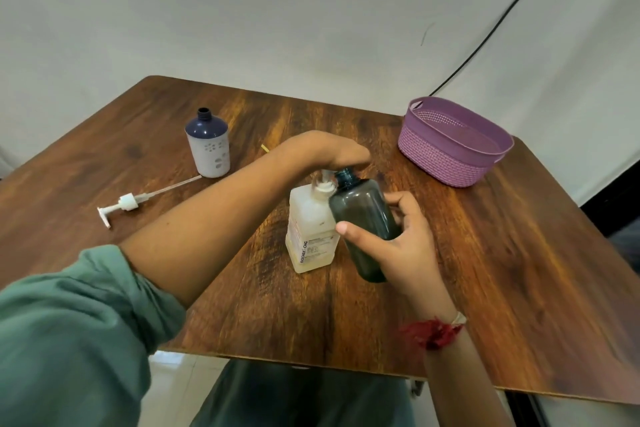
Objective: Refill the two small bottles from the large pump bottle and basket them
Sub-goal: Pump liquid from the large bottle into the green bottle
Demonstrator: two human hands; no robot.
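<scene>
The dark bottle (pixel 363 215) is held tilted above the table (pixel 519 253), its open neck against the spout of the pump bottle (pixel 310 229), apparently to catch the liquid. The right hand (pixel 391 243) grips its body. The left hand (pixel 325 152) presses down on the pump head; its finger position is hidden. The second bottle (pixel 207 146) stands uncapped far left, a loose pump (pixel 126 203) beside it. The basket (pixel 446 152) sits far right, with no bottle in it yet.

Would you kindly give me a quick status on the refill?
Left hand pressing atop pump bottle. Right hand holds dark bottle tilted, mouth at nozzle. White bottle uncapped, far left; path to basket clear.
</scene>
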